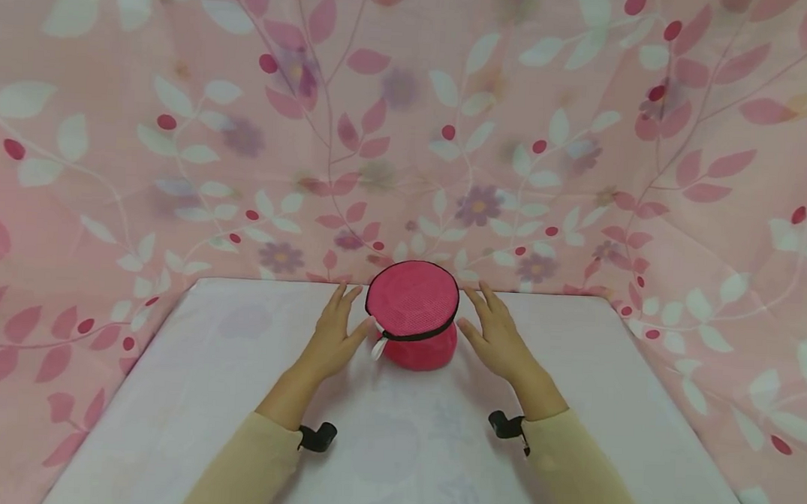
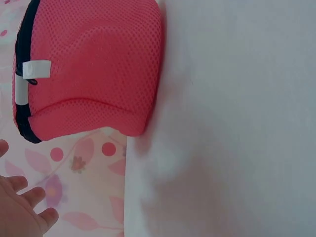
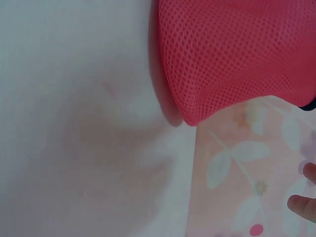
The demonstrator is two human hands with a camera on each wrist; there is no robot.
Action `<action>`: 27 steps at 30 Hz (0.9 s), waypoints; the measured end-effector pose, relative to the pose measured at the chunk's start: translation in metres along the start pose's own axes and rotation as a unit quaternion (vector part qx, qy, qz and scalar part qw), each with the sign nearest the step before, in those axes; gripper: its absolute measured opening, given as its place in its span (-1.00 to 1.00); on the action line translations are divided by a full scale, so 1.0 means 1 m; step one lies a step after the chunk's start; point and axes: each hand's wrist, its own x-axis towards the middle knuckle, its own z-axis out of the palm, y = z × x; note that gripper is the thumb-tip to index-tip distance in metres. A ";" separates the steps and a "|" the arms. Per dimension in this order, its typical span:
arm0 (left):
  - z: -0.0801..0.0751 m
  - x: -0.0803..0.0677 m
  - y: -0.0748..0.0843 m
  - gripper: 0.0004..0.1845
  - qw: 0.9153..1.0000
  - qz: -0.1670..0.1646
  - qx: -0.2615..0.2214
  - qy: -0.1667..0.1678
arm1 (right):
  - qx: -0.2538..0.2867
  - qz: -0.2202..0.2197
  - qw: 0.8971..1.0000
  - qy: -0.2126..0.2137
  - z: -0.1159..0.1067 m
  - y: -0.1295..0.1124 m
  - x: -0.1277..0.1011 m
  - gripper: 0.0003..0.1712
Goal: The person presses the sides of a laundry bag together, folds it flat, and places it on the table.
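Note:
A red mesh laundry bag point(image 1: 413, 299), round and upright with a black-trimmed top, stands near the back of the white table. A white tab point(image 2: 37, 69) hangs from its dark trim. My left hand point(image 1: 335, 338) is at the bag's left side with fingers spread, thumb tip close to the tab. On the other side, my right hand point(image 1: 497, 335) is held with fingers apart, close to the bag's wall. Neither hand grips it. In the right wrist view the mesh side of the bag point(image 3: 237, 54) fills the upper right, and two fingertips point(image 3: 302, 206) show at the edge.
The white-covered table point(image 1: 236, 365) ends just behind the bag. A pink curtain point(image 1: 409, 132) with leaves and flowers hangs behind and along both sides. Small black cameras point(image 1: 319, 436) sit at the wrists, by the beige sleeves.

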 end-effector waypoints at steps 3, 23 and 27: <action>0.004 0.005 0.004 -0.26 0.999 -0.017 -0.032 -0.005 | 0.015 0.007 1.000 0.000 0.005 -0.004 0.003 -0.26; 0.016 0.031 0.004 -0.28 0.989 -0.055 -0.134 -0.019 | 0.099 0.054 0.994 0.013 0.024 -0.013 0.019 -0.19; 0.018 0.034 0.005 -0.27 0.986 -0.068 -0.152 -0.031 | 0.109 0.063 0.992 0.019 0.025 -0.015 0.021 -0.19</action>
